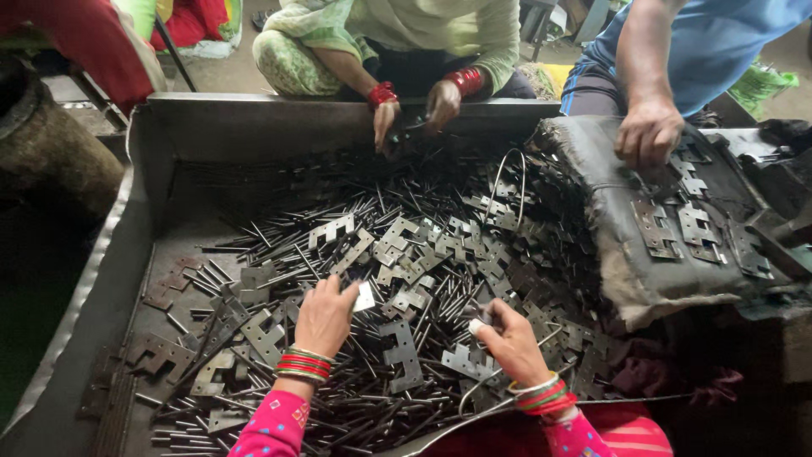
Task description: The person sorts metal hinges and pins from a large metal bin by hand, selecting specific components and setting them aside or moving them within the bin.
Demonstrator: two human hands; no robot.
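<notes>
My left hand [324,316] reaches into a heap of metal hinge plates [406,245] and thin metal pins [279,241], pinching a small bright hinge plate [364,297] between thumb and fingers. My right hand [508,340] is closed around a thin metal pin [476,325] just above the heap. Both wrists wear red and green bangles, with pink patterned sleeves. A larger hinge plate [402,345] lies between my hands.
The parts fill a big grey metal tray [254,127]. Across it a seated person's two hands [414,110] work on parts. At the right another person's hand [647,131] rests on a worn padded block [643,262] bearing assembled hinges [677,228].
</notes>
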